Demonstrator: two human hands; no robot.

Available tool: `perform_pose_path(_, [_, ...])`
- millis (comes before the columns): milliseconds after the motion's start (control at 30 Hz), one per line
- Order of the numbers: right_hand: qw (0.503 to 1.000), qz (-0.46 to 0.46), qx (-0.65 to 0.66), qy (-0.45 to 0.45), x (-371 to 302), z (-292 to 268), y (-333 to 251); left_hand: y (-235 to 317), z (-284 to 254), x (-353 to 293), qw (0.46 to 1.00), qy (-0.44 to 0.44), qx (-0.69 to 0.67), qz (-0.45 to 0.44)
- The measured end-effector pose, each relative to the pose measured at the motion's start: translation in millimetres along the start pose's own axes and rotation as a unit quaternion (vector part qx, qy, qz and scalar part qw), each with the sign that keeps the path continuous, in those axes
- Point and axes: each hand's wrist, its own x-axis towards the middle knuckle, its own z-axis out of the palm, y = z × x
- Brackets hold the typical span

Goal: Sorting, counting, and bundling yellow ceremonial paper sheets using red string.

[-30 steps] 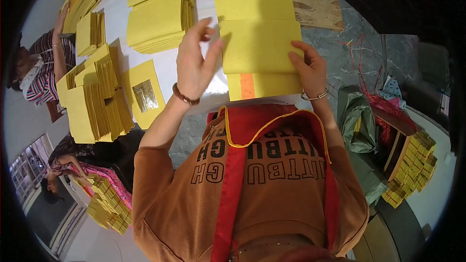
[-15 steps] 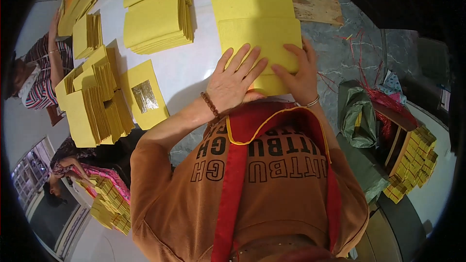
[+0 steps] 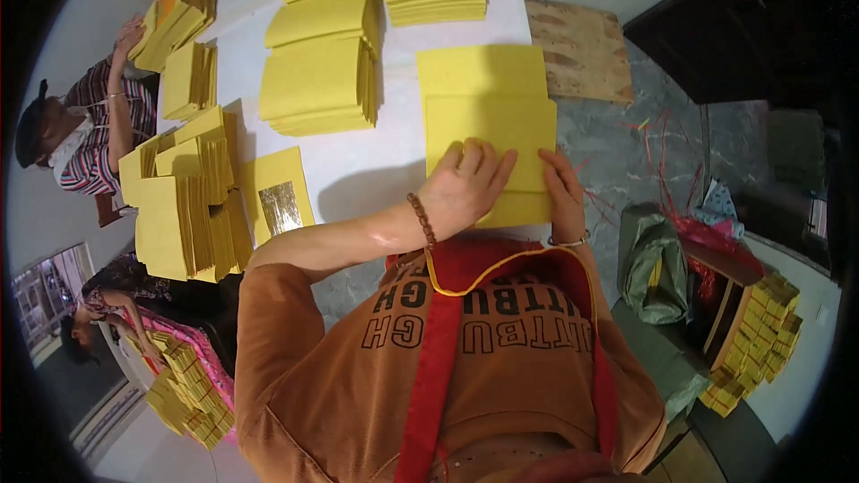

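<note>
Nearest the person, the left hand (image 3: 465,190) lies flat with fingers spread on the near edge of the folded yellow paper sheet (image 3: 488,121); the right hand (image 3: 562,192) presses beside it, also flat, gripping nothing. The sheet rests on the white worktop (image 3: 376,170). It looks light, thin, limp and easily creased, so best lifted by a free edge. Beyond stand stacked yellow paper bundles (image 3: 322,80).

Brown short-sleeved shirt with dark lettering, red apron strap, bead bracelet, thin bangle on hands' wrists.
</note>
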Motion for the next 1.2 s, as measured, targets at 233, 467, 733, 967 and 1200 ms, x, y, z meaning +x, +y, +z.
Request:
perform_pose_path(233, [0.99, 0.055, 0.123, 0.044, 13.3, -11.0, 7.3, -83.4, -40.6, 30.5, 0.949, 0.046, -0.302, -0.079])
perform_pose_path(467, [0.995, 0.072, 0.058, 0.033, 25.0, -15.3, 23.6, -212.8, 7.7, 106.9, 0.973, 0.173, -0.029, -0.152])
perform_pose_path(733, [0.993, 0.084, 0.073, 0.048, 28.3, -11.5, 22.1, -245.9, 113.6, 124.5, 0.981, 0.032, 0.086, -0.173])
perform_pose_path(967, [0.993, 0.079, 0.085, 0.036, 32.6, -11.3, 24.9, -248.0, 138.8, 121.8, 0.974, -0.024, 0.027, -0.223])
perform_pose_path(1200, [0.993, 0.075, 0.09, 0.032, 32.7, -16.6, 28.9, -216.9, 149.5, 115.2, 0.969, 0.026, 0.09, -0.228])
